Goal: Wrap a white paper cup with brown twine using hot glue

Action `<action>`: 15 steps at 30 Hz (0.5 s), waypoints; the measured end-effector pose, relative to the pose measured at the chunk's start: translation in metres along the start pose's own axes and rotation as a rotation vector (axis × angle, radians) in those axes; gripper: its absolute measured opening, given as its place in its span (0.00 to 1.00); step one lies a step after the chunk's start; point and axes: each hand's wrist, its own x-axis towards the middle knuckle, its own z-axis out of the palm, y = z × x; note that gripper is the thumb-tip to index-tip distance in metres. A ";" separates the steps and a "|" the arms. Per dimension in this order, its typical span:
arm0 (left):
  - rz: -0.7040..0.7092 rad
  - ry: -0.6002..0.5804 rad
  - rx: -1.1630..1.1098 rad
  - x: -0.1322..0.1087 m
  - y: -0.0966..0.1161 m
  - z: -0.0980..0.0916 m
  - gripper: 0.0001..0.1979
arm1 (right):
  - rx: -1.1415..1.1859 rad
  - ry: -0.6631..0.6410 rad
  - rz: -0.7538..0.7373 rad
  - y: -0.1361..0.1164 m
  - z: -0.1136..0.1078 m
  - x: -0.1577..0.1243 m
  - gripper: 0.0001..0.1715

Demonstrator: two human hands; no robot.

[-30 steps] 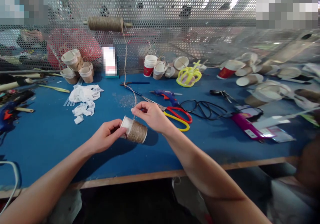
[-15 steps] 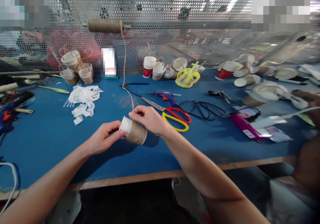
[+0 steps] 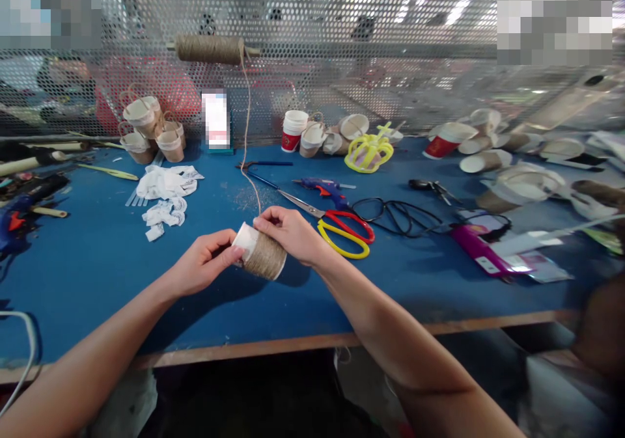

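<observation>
A paper cup [image 3: 260, 252] lies on its side just above the blue table [image 3: 97, 262], most of its wall wrapped in brown twine. My left hand [image 3: 204, 266] grips the cup at its white bottom end. My right hand [image 3: 288, 231] pinches the twine strand [image 3: 247, 132] against the cup's upper side. That strand runs up to a twine spool [image 3: 209, 49] on a rod at the perforated metal screen.
Red-and-yellow scissors [image 3: 342, 230] and a blue glue gun [image 3: 325, 188] lie right of my hands, with a black cable [image 3: 405, 217] and a purple tool [image 3: 476, 246] beyond. White lace scraps [image 3: 163, 194] lie left. Several cups [image 3: 146, 132] stand along the screen. A person sits behind it.
My right hand has come down closer to the cup with the twine. The cup has turned a little in my left hand.
</observation>
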 end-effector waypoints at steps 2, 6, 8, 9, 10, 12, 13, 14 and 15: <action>-0.018 0.043 -0.018 0.001 0.000 -0.002 0.10 | 0.019 -0.025 0.017 0.001 -0.003 0.001 0.16; -0.032 0.119 -0.040 0.003 -0.003 -0.007 0.10 | 0.102 -0.185 0.053 -0.003 -0.009 -0.002 0.23; -0.020 0.154 -0.033 0.003 -0.005 -0.009 0.11 | 0.181 -0.291 0.070 -0.005 -0.009 -0.004 0.23; -0.012 0.180 -0.039 0.003 -0.005 -0.009 0.10 | 0.221 -0.325 0.073 -0.006 -0.008 -0.005 0.24; -0.004 0.233 -0.070 0.004 -0.007 -0.009 0.10 | 0.255 -0.341 0.070 -0.006 -0.007 -0.006 0.24; 0.013 0.382 -0.179 0.005 -0.010 -0.006 0.10 | 0.294 -0.322 0.050 -0.005 -0.004 -0.006 0.25; 0.014 0.459 -0.241 0.005 -0.013 -0.004 0.13 | 0.303 -0.301 0.035 -0.004 -0.002 -0.005 0.25; 0.013 0.515 -0.316 0.006 -0.015 0.000 0.16 | 0.305 -0.275 0.016 -0.003 -0.001 -0.004 0.25; -0.008 0.530 -0.413 0.007 -0.018 0.003 0.20 | 0.303 -0.248 -0.003 -0.002 0.000 -0.003 0.25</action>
